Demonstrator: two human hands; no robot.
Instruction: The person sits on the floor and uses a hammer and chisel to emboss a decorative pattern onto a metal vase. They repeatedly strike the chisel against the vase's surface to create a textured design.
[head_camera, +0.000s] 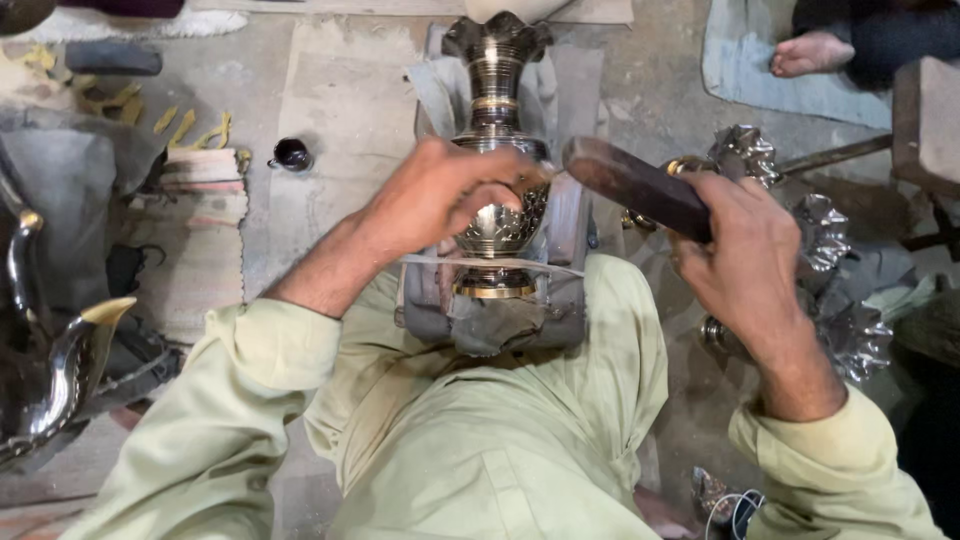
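Setting: dusty workshop floor (340, 90), cloths spread about; we sit with a padded rest across our lap.
Vase: ornate brass vase (497, 150) lies on that rest, ruffled mouth pointing away.
Left hand: our left hand (440, 195) curls closed over its patterned belly.
Right hand: our right hand (745, 260) wraps tight around a dark wooden mallet (635, 185).
Handling: we judge it heavy, rigid, slick; steady it by the belly.
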